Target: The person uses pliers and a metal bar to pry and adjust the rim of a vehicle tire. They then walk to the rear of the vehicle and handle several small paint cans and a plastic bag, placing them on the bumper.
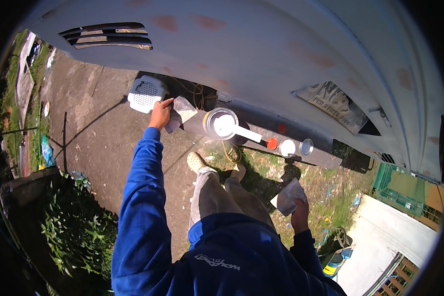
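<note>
My left hand (160,114) is closed at the edge of a pale, smudged flat sheet (185,110) by the vehicle's bumper. Close beside that hand is a white perforated plastic piece (145,93). My right hand (299,214), held low on the right, grips a greyish flat plate (288,197). On the bumper ledge stands an open round can (209,118) with white material inside. A white flat stick (248,133) leans out over its rim. Farther right along the ledge are a small red cap (272,143), a round white-filled container (287,147) and a shiny round lid (306,147).
A grey vehicle body (261,54) with reddish-brown patches fills the top, with a slatted vent and a plate on it. Cord (232,153) hangs beneath the bumper ledge. Leafy plants (76,227) grow at lower left. A white panel (385,237) and green crates (399,185) stand at right.
</note>
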### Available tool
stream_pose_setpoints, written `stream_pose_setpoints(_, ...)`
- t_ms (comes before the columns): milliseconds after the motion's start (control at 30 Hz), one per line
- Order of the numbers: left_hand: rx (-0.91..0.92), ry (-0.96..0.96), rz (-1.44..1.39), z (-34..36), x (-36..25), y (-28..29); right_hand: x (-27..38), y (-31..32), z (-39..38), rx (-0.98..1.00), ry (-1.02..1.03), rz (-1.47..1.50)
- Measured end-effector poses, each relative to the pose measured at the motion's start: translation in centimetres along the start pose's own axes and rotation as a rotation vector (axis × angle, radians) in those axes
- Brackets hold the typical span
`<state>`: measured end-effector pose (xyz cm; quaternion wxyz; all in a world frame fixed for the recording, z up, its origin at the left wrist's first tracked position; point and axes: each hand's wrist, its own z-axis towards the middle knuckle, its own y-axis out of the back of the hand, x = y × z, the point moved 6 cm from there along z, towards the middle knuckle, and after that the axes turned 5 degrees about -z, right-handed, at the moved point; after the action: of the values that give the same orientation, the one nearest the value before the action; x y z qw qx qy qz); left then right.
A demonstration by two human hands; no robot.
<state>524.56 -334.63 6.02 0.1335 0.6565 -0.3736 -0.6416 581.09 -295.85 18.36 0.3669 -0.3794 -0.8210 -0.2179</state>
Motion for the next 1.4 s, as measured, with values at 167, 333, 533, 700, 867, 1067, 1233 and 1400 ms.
stream_pose_setpoints(167, 0.004, -0.066, -0.051, 0.4, -0.6, 0.0, -0.6, -1.1, 0.0, 0.021, 0.026, -0.067)
stream_pose_setpoints(333, -0.001, -0.001, -0.019, 0.5, -0.8, -0.6, -1.6, -0.9, 0.3, -0.001, 0.008, -0.078)
stream_pose_setpoints(533, -0.13, 0.047, 0.01, 0.1, 0.6, -0.1, -1.1, -1.4, 0.2, 0.021, 0.023, -0.055)
stream_pose_setpoints(700, -0.361, 0.03, 0.069, -3.1, -3.5, 3.5, -3.0, 0.7, 0.9, -0.022, -0.029, 0.066)
stream_pose_setpoints(867, -0.537, -0.034, -0.371, -19.6, -14.7, 3.1, -1.2, 3.1, -0.5, -0.037, 0.108, 0.106)
stream_pose_setpoints(1067, 0.411, -0.284, -0.257, -29.0, -35.5, -13.5, -0.5, 6.3, -1.2, -0.092, -0.044, 0.499)
stream_pose_setpoints(1233, 0.409, -0.663, 0.221, -18.3, -42.5, -25.9, -3.1, 10.5, -2.0, -0.1, 0.039, 0.564)
stream_pose_setpoints(1400, 0.469, -0.718, 0.501, -11.1, -40.2, -34.8, -5.8, 15.7, -4.7, -0.188, 0.261, 0.0)
